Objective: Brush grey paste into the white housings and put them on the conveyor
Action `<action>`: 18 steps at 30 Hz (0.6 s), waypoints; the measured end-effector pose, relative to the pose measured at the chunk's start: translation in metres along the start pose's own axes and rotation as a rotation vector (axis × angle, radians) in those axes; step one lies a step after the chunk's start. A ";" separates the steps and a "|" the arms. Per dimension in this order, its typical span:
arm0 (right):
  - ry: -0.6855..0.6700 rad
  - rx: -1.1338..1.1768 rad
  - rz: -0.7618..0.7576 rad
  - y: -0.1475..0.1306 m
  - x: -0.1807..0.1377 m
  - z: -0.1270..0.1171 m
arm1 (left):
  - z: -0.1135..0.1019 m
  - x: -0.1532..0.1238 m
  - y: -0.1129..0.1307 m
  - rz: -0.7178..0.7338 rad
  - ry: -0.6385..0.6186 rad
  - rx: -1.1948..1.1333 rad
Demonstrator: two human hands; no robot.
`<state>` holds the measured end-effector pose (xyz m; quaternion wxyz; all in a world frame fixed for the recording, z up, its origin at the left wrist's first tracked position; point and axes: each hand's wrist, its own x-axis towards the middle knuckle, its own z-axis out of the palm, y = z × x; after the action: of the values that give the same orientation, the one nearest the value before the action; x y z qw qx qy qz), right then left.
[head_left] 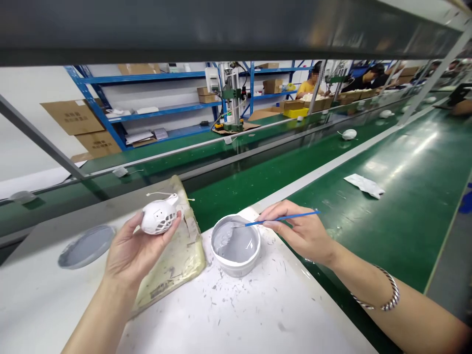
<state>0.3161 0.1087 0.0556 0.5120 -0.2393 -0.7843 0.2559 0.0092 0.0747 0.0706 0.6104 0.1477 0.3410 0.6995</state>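
Note:
In my left hand (134, 248) I grip a white rounded plastic housing (157, 216) with slotted openings and a thin white wire trailing from its top. My right hand (300, 228) pinches a thin blue brush (283, 217), its tip reaching into a white tub (239, 269) of grey paste (239, 246). The tub stands on a white board (250, 314) specked with grey flakes. Left of it, a stained yellowish pad (177, 260) lies partly behind my left hand. Farther left is a round lid (86, 246) coated in grey.
A green conveyor belt (295, 167) runs behind the board, carrying several white parts such as one housing (348, 133). A white packet (364, 186) lies on the green table at right. Overhead hangs a dark beam (221, 29). Blue shelves (165, 110) and several people are farther back.

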 end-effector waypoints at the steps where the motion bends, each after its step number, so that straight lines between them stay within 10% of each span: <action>1: 0.006 0.001 -0.007 0.001 -0.001 -0.001 | 0.001 -0.001 0.000 0.027 0.017 -0.002; 9: 0.370 0.549 0.287 0.014 0.002 0.011 | 0.009 -0.001 -0.013 0.098 0.124 0.027; 18: 0.723 1.045 0.814 0.046 0.025 0.046 | 0.027 0.014 -0.089 0.312 0.274 0.114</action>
<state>0.2691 0.1522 0.0272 0.6496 -0.3053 -0.1936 0.6689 0.0902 0.0986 0.0289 0.4334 0.1364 0.4327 0.7786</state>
